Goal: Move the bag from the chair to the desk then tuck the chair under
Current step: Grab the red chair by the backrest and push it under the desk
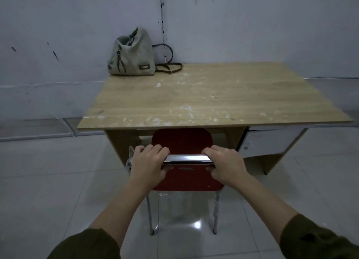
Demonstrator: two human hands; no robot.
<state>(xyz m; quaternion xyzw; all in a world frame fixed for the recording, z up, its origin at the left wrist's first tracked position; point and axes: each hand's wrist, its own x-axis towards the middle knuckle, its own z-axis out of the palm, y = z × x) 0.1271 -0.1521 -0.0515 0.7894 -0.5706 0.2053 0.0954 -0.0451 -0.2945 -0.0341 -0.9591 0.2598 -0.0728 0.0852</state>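
A grey-beige fabric bag (131, 54) stands upright on the far left corner of the wooden desk (213, 97), its brown strap trailing to the right. A red chair (182, 141) with chrome legs sits at the desk's front edge, its seat partly under the desktop. My left hand (148, 163) grips the left end of the chair's backrest top. My right hand (225, 164) grips the right end. A shiny metal bar shows between the two hands.
A white drawer unit (270, 142) hangs under the desk's right side, close to the chair. The desk's left panel leg (120, 142) stands beside the chair. Grey walls meet behind the desk. The floor is glossy white tile (58, 181).
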